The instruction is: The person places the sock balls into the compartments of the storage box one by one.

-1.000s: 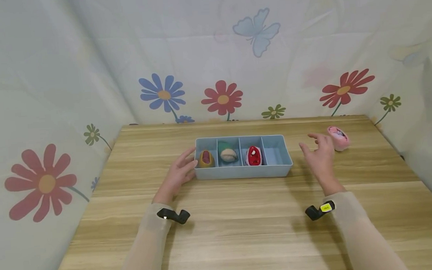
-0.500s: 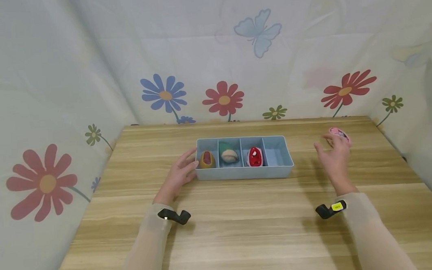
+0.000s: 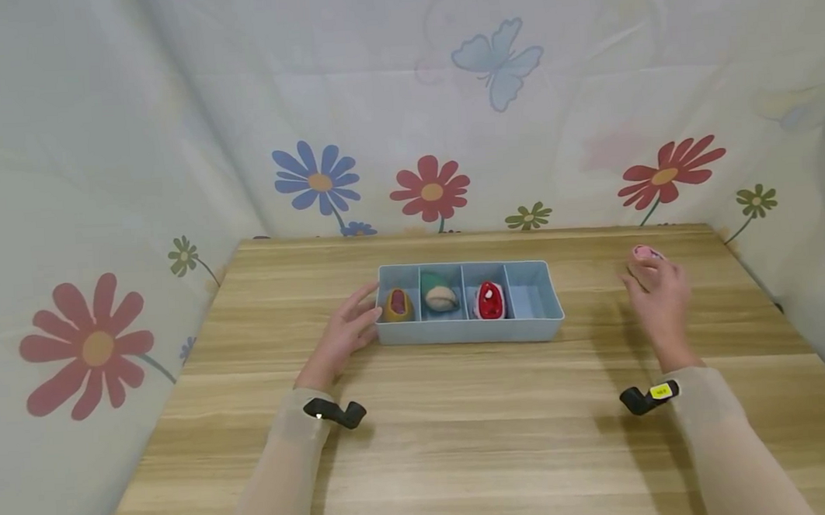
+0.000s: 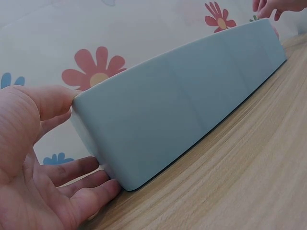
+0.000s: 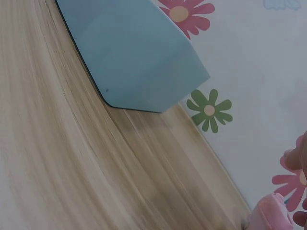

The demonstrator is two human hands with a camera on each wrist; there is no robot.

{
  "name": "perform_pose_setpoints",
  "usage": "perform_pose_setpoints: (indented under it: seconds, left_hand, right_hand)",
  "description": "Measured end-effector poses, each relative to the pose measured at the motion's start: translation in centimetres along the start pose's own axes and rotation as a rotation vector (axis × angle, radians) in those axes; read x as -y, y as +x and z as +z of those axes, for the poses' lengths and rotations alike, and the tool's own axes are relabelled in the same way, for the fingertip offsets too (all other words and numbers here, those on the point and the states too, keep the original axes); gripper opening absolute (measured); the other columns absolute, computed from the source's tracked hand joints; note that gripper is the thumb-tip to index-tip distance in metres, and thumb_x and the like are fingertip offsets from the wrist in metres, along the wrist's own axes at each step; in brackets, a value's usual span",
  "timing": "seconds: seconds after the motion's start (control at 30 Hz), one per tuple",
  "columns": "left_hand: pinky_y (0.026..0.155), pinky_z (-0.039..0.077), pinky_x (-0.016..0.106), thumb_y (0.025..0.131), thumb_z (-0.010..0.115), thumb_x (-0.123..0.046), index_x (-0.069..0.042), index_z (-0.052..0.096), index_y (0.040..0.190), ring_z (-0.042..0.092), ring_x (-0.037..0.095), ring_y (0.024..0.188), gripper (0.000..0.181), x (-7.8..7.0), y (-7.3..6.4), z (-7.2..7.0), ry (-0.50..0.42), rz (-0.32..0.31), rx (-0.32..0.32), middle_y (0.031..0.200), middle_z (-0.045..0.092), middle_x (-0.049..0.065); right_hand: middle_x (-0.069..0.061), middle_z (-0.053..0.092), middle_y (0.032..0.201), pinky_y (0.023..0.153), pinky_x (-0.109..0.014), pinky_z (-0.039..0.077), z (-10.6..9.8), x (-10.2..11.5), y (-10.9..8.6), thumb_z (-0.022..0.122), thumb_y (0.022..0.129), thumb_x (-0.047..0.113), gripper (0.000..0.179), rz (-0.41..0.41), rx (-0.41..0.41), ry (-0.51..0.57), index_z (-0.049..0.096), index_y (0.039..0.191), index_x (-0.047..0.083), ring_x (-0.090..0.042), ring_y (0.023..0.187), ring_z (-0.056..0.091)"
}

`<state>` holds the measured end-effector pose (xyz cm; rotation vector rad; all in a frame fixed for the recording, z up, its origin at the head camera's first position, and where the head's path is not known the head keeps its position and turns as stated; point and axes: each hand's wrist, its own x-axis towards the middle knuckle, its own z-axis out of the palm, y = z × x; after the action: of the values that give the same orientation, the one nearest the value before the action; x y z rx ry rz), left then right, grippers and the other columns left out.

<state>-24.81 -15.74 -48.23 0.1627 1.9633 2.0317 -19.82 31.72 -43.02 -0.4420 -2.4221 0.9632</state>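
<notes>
A light blue tray [image 3: 471,331] with a row of compartments stands on the table. My left hand [image 3: 343,335] touches its left end; in the left wrist view the thumb lies at the rim and other fingers at the lower corner. Inside, from the left, sit a mustard bundle [image 3: 397,306] with a purple opening, a green-and-cream bundle [image 3: 440,298] and a red-and-white bundle [image 3: 489,302]. My right hand [image 3: 660,303] hovers with bent, parted fingers over a soft-looking pink bundle [image 5: 271,213] right of the tray, partly covering it in the head view.
The tray's rightmost compartment [image 3: 530,292] shows its bare floor. The wooden table [image 3: 492,440] ends at a pale flowered curtain [image 3: 571,86] behind and at the sides. A black wrist camera [image 3: 335,412] is strapped at each sleeve.
My right hand has moved right from beside the tray to the pink bundle and now hides part of it. The left hand has stayed at the tray's left end.
</notes>
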Motion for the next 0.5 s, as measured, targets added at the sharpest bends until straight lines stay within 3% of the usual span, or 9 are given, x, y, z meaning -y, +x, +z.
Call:
perform_pose_setpoints:
  seconds: [0.5]
  left_hand:
    - [0.097, 0.040, 0.047, 0.090, 0.061, -0.031, -0.032, 0.040, 0.140, 0.039, 0.033, 0.127, 0.054, -0.1, -0.1, 0.1, -0.011, -0.005, 0.002, 0.146, 0.030, 0.015]
  right_hand:
    - [-0.025, 0.034, 0.135, 0.098, -0.056, 0.033, -0.6, -1.8, 1.4, 0.058, 0.091, 0.021, 0.047, 0.085, 0.042, -0.036, 0.048, 0.130, -0.001, -0.041, 0.122, 0.032]
